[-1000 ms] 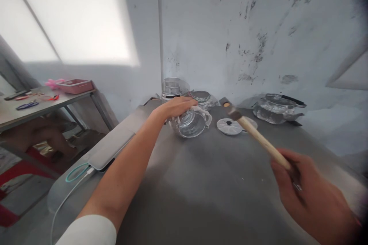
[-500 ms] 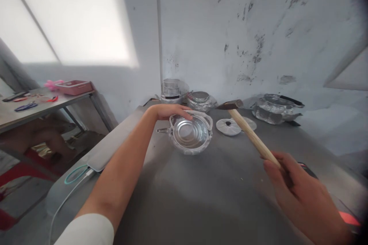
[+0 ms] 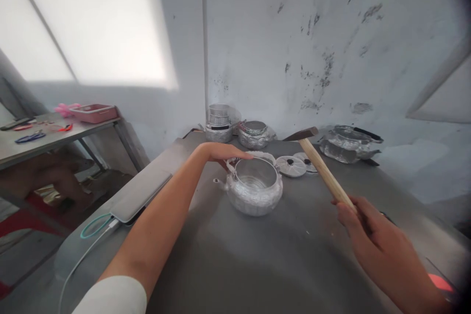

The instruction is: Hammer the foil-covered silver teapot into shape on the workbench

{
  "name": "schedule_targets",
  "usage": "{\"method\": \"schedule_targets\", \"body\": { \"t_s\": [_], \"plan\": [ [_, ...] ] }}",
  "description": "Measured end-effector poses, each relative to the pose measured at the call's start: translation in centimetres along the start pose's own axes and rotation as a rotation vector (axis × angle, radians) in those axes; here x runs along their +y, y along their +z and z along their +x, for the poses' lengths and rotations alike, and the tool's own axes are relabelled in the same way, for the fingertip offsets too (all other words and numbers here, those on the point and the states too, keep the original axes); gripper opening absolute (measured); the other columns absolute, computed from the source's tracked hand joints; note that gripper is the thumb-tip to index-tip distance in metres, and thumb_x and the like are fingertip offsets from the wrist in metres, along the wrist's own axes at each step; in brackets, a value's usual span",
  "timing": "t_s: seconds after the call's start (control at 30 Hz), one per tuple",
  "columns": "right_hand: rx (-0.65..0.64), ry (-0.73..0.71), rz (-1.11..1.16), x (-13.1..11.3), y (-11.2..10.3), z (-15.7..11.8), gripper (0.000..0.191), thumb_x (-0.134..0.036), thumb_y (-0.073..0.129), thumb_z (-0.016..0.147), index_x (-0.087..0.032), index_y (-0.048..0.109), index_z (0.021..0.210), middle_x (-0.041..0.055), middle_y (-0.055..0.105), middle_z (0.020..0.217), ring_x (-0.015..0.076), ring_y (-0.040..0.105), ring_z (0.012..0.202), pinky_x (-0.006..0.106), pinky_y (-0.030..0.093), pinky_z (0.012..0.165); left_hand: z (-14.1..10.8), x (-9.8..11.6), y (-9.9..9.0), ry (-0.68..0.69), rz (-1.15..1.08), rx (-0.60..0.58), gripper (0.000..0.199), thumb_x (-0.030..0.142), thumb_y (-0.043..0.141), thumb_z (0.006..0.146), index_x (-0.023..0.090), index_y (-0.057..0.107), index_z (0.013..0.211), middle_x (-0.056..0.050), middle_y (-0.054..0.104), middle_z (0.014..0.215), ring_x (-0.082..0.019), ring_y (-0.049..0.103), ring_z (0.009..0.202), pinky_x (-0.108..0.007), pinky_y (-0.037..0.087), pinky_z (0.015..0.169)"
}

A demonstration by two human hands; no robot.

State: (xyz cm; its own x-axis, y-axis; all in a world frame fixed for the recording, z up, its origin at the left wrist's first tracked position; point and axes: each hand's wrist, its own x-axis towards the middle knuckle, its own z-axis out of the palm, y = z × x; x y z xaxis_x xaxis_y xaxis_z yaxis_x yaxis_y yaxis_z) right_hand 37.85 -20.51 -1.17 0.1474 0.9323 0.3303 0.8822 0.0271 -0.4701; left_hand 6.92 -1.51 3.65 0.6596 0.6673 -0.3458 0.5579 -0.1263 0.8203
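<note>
A silvery teapot [image 3: 254, 200] with a dimpled body and no lid on stands in the middle of the table, its opening up and its spout to the left. My left hand [image 3: 226, 151] reaches over its far left side and grips it by the raised handle; the fingers behind the handle are partly hidden. My right hand [image 3: 379, 240] is closed around the wooden shaft of a hammer [image 3: 324, 169]. The hammer's dark head is up to the right of the teapot, apart from it. Two round lids [image 3: 290, 167] with black knobs lie behind, between teapot and hammer.
More metal pots [image 3: 253, 135] stand along the wall, another kettle [image 3: 348, 144] at the back right. On the left, a grey laptop-like slab [image 3: 142, 198] has a white cable [image 3: 84, 257] attached. A side table holds a pink basket [image 3: 94, 113] and blue-handled scissors [image 3: 30, 137].
The teapot has gone from tilted, its mouth facing me, to nearly upright, and sits lower and a little to the right. My left hand moved with it. The hammer has barely shifted.
</note>
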Motion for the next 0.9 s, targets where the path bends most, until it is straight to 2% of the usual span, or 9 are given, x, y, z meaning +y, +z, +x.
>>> {"method": "schedule_targets", "body": {
  "t_s": [0.1, 0.17, 0.23, 0.27, 0.37, 0.47, 0.57, 0.7, 0.9],
  "plan": [
    [-0.002, -0.023, 0.003, 0.3, 0.3, 0.1, 0.035, -0.053, 0.037, 0.096, -0.024, 0.055, 0.096, 0.0021, 0.063, 0.064, 0.0216, 0.061, 0.057, 0.029, 0.042, 0.056, -0.1, -0.2, -0.5, -0.005, 0.127, 0.132, 0.065, 0.072, 0.065, 0.075, 0.03, 0.068, 0.124, -0.004, 0.055, 0.142, -0.032, 0.056, 0.122, -0.029, 0.057, 0.078],
    [-0.021, -0.015, 0.001, 0.4, 0.5, 0.1, 0.037, -0.055, 0.035, 0.096, -0.024, 0.056, 0.098, 0.0014, 0.062, 0.064, 0.0216, 0.061, 0.057, 0.029, 0.043, 0.056, -0.3, -0.6, -1.1, -0.05, 0.18, 0.26, 0.065, 0.075, 0.062, 0.075, 0.026, 0.071, 0.117, -0.008, 0.065, 0.129, -0.031, 0.063, 0.111, -0.03, 0.057, 0.075],
    [-0.019, -0.013, 0.007, 0.5, 0.6, 0.0, 0.038, -0.057, 0.034, 0.096, -0.025, 0.055, 0.097, -0.0004, 0.059, 0.06, 0.0212, 0.06, 0.055, 0.03, 0.042, 0.055, -0.3, -1.3, -1.8, -0.058, 0.197, 0.468, 0.061, 0.074, 0.058, 0.079, 0.023, 0.072, 0.11, -0.009, 0.072, 0.112, -0.028, 0.069, 0.096, -0.031, 0.056, 0.074],
    [-0.011, -0.019, 0.015, 0.6, 0.7, 0.0, 0.038, -0.057, 0.035, 0.095, -0.025, 0.055, 0.097, -0.0012, 0.058, 0.059, 0.021, 0.059, 0.054, 0.03, 0.042, 0.055, -0.2, -1.7, -2.3, -0.047, 0.212, 0.551, 0.059, 0.072, 0.055, 0.083, 0.022, 0.071, 0.111, -0.008, 0.073, 0.11, -0.026, 0.069, 0.094, -0.031, 0.056, 0.075],
    [0.002, -0.051, 0.06, 0.7, 0.9, 0.0, 0.035, -0.056, 0.038, 0.094, -0.025, 0.054, 0.094, -0.003, 0.055, 0.057, 0.0201, 0.057, 0.051, 0.029, 0.041, 0.053, 0.5, -2.4, -4.0, -0.025, 0.278, 0.814, 0.058, 0.061, 0.061, 0.085, 0.022, 0.061, 0.127, -0.009, 0.069, 0.119, -0.028, 0.066, 0.104, -0.034, 0.051, 0.087],
    [-0.002, -0.075, 0.109, 0.7, 0.9, -0.1, 0.033, -0.054, 0.038, 0.096, -0.026, 0.052, 0.091, -0.0052, 0.051, 0.054, 0.0179, 0.054, 0.048, 0.028, 0.039, 0.05, 2.0, -2.5, -6.4, -0.037, 0.348, 1.074, 0.076, 0.055, 0.071, 0.079, 0.019, 0.045, 0.141, -0.014, 0.06, 0.132, -0.033, 0.054, 0.122, -0.039, 0.042, 0.1],
    [0.008, -0.086, 0.132, 0.5, 1.0, -0.3, 0.032, -0.053, 0.037, 0.096, -0.026, 0.051, 0.088, -0.0057, 0.049, 0.053, 0.0167, 0.051, 0.046, 0.027, 0.038, 0.048, 4.1, -2.5, -8.8, -0.085, 0.367, 1.25, 0.09, 0.055, 0.074, 0.077, 0.012, 0.035, 0.146, -0.023, 0.05, 0.14, -0.035, 0.046, 0.13, -0.039, 0.037, 0.104],
    [-0.002, -0.099, 0.142, 0.4, 0.9, -0.4, 0.032, -0.052, 0.037, 0.097, -0.026, 0.052, 0.088, -0.0056, 0.048, 0.052, 0.0165, 0.05, 0.045, 0.027, 0.038, 0.047, 6.8, -2.9, -11.3, -0.161, 0.337, 1.349, 0.1, 0.059, 0.076, 0.074, 0.007, 0.029, 0.147, -0.027, 0.049, 0.138, -0.037, 0.047, 0.13, -0.04, 0.039, 0.102],
    [-0.033, -0.054, 0.128, 0.6, 1.0, -0.2, 0.035, -0.056, 0.035, 0.096, -0.025, 0.051, 0.089, -0.0045, 0.054, 0.055, 0.0172, 0.055, 0.049, 0.028, 0.039, 0.047, 8.3, -3.2, -13.4, -0.128, 0.358, 1.302, 0.09, 0.053, 0.083, 0.07, 0.008, 0.043, 0.136, -0.023, 0.056, 0.133, -0.034, 0.051, 0.124, -0.036, 0.041, 0.1]
  ]
}}
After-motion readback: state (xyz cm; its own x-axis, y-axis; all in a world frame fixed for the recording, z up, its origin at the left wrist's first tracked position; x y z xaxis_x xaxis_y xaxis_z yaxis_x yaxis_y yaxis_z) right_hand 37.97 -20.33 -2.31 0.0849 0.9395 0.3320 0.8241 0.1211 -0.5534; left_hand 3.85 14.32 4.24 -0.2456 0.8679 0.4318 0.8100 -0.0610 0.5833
